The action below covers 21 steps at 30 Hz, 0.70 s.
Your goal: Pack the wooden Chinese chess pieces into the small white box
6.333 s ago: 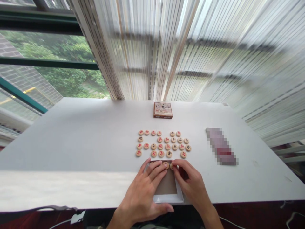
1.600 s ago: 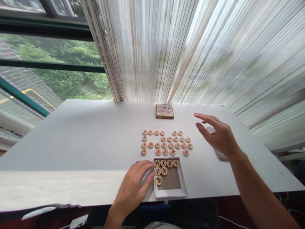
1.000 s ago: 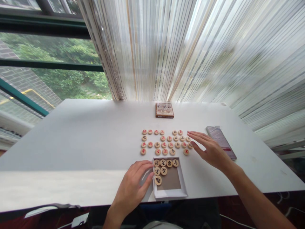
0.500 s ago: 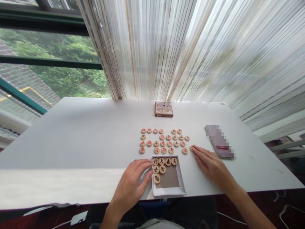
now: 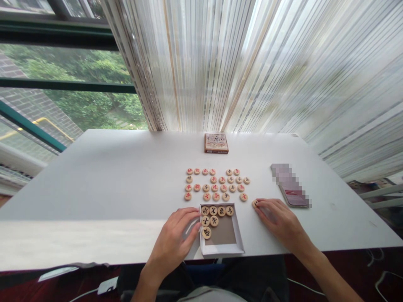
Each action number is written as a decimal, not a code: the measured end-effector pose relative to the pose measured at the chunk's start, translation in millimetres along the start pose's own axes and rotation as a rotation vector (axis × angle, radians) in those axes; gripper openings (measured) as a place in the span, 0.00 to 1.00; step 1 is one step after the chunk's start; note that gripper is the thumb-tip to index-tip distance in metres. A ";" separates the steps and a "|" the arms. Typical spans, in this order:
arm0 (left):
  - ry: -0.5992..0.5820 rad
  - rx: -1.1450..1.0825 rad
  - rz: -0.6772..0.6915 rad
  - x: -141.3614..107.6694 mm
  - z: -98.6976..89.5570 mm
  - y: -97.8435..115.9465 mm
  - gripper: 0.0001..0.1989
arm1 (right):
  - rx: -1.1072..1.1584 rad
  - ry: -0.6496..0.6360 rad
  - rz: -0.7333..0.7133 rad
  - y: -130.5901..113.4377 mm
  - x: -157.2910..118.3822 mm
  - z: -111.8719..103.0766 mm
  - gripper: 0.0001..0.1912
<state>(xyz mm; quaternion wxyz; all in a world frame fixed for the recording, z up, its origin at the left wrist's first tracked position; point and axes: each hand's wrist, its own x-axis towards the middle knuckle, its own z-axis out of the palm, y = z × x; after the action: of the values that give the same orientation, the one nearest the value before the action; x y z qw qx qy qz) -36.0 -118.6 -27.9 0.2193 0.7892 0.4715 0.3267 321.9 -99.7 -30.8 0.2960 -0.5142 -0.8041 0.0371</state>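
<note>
An open white box tray [image 5: 222, 249] lies near the table's front edge, with several round wooden pieces bearing black characters, such as one piece [image 5: 206, 233], along its back and left side. My left hand [image 5: 178, 235] is at the tray's left wall, its fingers and thumb holding the edge. To the right of the tray, my right hand [image 5: 281, 220] pinches a round wooden piece [image 5: 255, 204] between fingertips and thumb. Behind the tray, rows of red and black pieces [image 5: 214, 188] lie face up on the white table [image 5: 126, 176].
Towards the back of the table lies a small printed box [image 5: 216, 143]. A flat object with a pixelated surface [image 5: 291, 186] rests beyond my right hand. A striped string curtain [image 5: 201, 63] and a window stand behind the table.
My right hand has drawn the piece slightly towards the front of the table, and its fingers now grip it at the sides. My left hand remains at the tray.
</note>
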 end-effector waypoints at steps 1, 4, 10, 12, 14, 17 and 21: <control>0.002 0.001 0.001 -0.1 0.0 0.0 0.13 | 0.008 0.000 -0.004 -1.0 0.5 -0.5 0.07; 0.000 0.001 -0.001 -0.1 0.1 0.4 0.13 | 0.039 0.005 -0.004 -5.8 0.6 -2.3 0.08; 0.056 -0.034 0.028 -1.2 0.3 1.3 0.12 | 0.131 0.015 -0.012 -28.2 3.3 -5.0 0.13; 0.091 -0.066 0.040 -1.8 0.1 1.9 0.11 | 0.172 0.019 -0.021 -38.9 7.1 -4.5 0.13; 0.116 -0.103 0.053 -2.4 -0.3 2.9 0.10 | 0.222 0.025 -0.039 -49.9 11.7 -2.9 0.13; 0.140 -0.144 0.058 -3.5 -1.8 5.8 0.10 | 0.310 0.007 -0.074 -65.3 18.4 2.2 0.15; 0.133 -0.200 0.016 -4.2 -6.3 15.8 0.10 | 0.414 0.022 -0.113 -83.5 24.0 11.9 0.16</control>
<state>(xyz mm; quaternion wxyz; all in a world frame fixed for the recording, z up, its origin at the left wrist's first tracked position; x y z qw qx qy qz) -32.6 -129.4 -14.4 0.2627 0.7436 0.4437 0.4257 241.5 -115.6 0.4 0.4057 -0.3967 -0.8037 0.1792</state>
